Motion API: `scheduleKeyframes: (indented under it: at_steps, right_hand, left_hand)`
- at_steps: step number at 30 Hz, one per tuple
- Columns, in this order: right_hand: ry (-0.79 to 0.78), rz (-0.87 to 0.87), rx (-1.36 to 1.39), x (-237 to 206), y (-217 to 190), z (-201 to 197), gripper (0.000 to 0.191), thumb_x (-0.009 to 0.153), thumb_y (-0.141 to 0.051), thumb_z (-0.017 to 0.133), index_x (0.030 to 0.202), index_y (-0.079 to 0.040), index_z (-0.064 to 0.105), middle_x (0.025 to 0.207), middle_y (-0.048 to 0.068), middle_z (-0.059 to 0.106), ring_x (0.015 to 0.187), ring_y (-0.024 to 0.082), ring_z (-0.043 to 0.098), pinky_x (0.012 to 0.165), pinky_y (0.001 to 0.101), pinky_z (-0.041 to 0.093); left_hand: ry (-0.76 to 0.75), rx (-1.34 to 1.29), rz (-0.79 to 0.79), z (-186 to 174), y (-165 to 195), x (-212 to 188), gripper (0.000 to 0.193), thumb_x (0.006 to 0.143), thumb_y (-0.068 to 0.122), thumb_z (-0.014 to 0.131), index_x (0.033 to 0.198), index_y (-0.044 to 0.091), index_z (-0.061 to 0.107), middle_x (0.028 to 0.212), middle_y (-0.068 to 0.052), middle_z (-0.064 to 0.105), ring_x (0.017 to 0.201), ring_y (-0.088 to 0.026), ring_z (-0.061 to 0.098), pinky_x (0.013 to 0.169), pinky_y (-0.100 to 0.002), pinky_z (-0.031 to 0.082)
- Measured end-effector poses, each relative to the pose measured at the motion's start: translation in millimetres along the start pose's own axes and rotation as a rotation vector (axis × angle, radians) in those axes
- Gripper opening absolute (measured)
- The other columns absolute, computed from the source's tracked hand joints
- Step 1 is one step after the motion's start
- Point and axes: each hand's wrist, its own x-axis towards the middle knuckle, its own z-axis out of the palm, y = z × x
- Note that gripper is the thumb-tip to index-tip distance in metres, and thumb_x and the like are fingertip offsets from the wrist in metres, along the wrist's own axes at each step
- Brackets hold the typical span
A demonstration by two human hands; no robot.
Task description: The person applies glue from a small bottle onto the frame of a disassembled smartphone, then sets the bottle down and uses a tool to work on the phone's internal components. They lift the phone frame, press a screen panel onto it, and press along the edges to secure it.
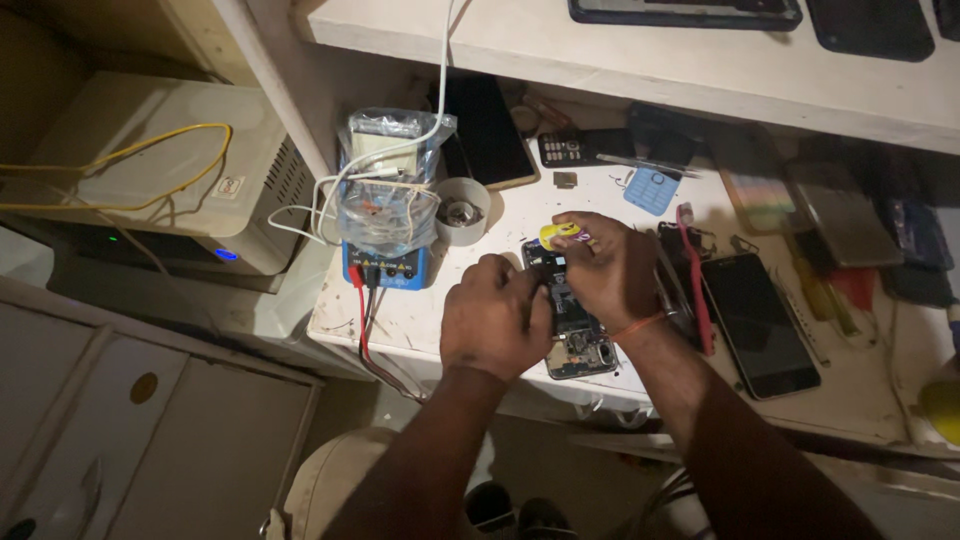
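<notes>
Both hands meet over the opened phone (pixel 578 335), which lies back-off and flat on the white bench (pixel 420 320), near its front edge; every place below is given from that phone. Left hand (pixel 495 318) is curled down on the phone's left side, fingers bent and pressing the body, probably to keep it from sliding. Right hand (pixel 605 268) arches over the phone's upper half with fingers pinched around a small yellow tool (pixel 560 235), its tip hidden under the knuckles, so what it touches cannot be told.

Largest first: far left of the phone, beyond the bench, sits a pale box-shaped unit (pixel 170 180) with a yellow cable (pixel 150 150) looped on top. Above the phone runs a white shelf (pixel 640 60) bearing dark flat devices. Left of the phone stands a blue meter (pixel 385 268) topped by a clear plastic bag of parts (pixel 385 190), with red and black leads (pixel 368 330) hanging over the bench edge, near enough for probing. Right of the phone lies a dark-screened smartphone (pixel 758 325), face up. Between them rests a red-handled brush (pixel 695 290), within the right hand's reach. Up-left sits a roll of tape (pixel 462 210); up-right, a small blue keypad panel (pixel 652 190).
</notes>
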Motion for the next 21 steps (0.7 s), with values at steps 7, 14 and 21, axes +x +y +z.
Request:
scheduleKeyframes:
  at_steps: [7, 14, 21]
  right_hand:
    - [0.002, -0.031, -0.041, 1.7, -1.2, -1.3, 0.020, 0.089, -0.007, 0.073, 0.108, -0.004, 0.078, 0.093, 0.013, 0.080, 0.080, 0.014, 0.079, 0.069, 0.0268, 0.061]
    - [0.009, -0.070, -0.031, 1.5, 4.2, -2.4, 0.021, 0.090, -0.004, 0.070, 0.110, -0.001, 0.078, 0.092, 0.015, 0.080, 0.080, 0.015, 0.079, 0.069, 0.0265, 0.062]
    - [-0.035, -0.011, -0.068, 3.4, 3.5, -4.7, 0.022, 0.091, -0.006, 0.071, 0.112, -0.001, 0.076, 0.093, 0.016, 0.079, 0.080, 0.016, 0.078, 0.066, 0.0267, 0.062]
  left_hand:
    - [-0.019, 0.047, 0.023, 2.1, -1.2, 0.6, 0.022, 0.082, 0.024, 0.070, 0.096, 0.010, 0.078, 0.093, -0.013, 0.063, 0.091, -0.031, 0.062, 0.077, -0.045, 0.050]
    - [-0.006, 0.036, 0.021, 0.8, -1.1, 0.3, 0.021, 0.083, 0.025, 0.070, 0.096, 0.011, 0.078, 0.093, -0.013, 0.062, 0.091, -0.032, 0.062, 0.076, -0.046, 0.050]
    - [-0.072, 0.061, -0.013, 0.6, -0.9, 1.4, 0.022, 0.084, 0.025, 0.069, 0.099, 0.012, 0.080, 0.089, -0.013, 0.062, 0.088, -0.029, 0.062, 0.075, -0.044, 0.050]
